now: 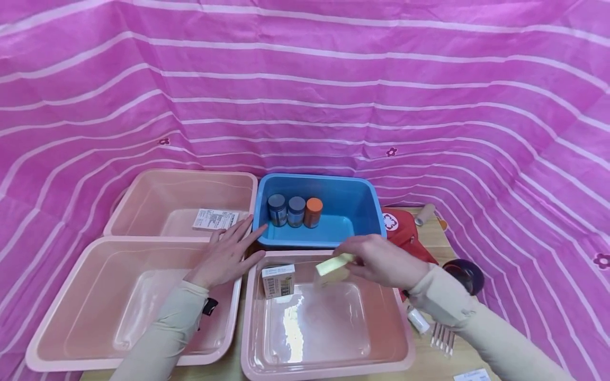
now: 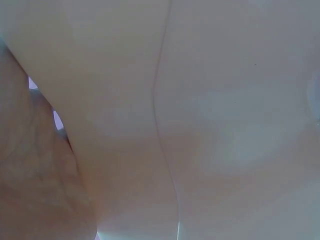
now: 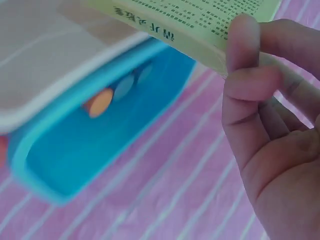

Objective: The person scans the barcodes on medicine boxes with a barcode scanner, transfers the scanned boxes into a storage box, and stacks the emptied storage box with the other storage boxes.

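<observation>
My right hand (image 1: 381, 262) pinches a pale yellow-green printed box (image 1: 332, 265) by one end, tilted above the front right pink bin (image 1: 333, 338). In the right wrist view the thumb and fingertips hold the edge of this carton (image 3: 200, 25). A white box (image 1: 278, 281) with printing stands upright in that bin, near its left wall. My left hand (image 1: 226, 259) lies with fingers spread over the rims where the bins meet and holds nothing. The left wrist view shows mostly blurred pale surface and part of the hand (image 2: 40, 170).
A blue bin (image 1: 343, 225) behind holds two dark jars and an orange-capped bottle (image 1: 313, 212). The back left pink bin (image 1: 190, 180) contains a white box (image 1: 215, 219). At right lie a red pouch (image 1: 405, 230), a rolled bandage (image 1: 425, 214), cotton swabs (image 1: 443, 338) and a dark round object (image 1: 464, 275).
</observation>
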`<state>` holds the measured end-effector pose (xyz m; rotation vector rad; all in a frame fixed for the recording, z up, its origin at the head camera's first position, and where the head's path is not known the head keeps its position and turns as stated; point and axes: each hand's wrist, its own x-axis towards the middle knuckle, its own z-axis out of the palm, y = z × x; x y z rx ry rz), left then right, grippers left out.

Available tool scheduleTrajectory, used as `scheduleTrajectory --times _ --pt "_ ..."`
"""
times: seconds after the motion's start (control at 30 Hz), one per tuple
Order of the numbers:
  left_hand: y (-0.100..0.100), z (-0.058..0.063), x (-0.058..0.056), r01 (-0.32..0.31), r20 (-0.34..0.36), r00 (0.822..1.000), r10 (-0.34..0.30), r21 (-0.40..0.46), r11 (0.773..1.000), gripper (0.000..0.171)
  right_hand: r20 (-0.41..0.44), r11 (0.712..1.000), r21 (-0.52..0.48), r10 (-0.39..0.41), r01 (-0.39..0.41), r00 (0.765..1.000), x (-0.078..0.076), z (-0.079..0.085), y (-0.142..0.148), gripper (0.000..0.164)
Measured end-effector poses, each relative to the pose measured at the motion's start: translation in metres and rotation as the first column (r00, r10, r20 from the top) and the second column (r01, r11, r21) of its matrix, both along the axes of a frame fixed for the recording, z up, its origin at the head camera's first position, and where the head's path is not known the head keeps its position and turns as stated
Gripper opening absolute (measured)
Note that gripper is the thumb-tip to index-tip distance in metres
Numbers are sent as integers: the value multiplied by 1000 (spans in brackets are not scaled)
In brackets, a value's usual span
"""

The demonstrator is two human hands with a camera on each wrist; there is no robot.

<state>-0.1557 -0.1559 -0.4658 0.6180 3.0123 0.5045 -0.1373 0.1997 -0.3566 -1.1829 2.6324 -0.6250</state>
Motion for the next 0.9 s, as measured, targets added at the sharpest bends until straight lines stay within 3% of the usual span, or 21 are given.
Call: scheduleTrajectory --times 0.23,0.4,0.73,0.9 --pt "-1 2 1 -8 3 1000 8 -11 1000 72 -142 996 0 -84 85 986 9 22 54 38" --pt "0 1 1 -1 7 1000 1 -11 1000 72 -267 989 -36 -146 141 952 17 27 92 38" --pt "0 0 -1 0 -2 1000 0 -14 1000 72 -187 946 -142 -314 291 931 26 19 158 46" --pt "0 0 0 -3 15 1000 3 -15 1000 72 -170 924 -129 -378 360 910 26 9 185 47"
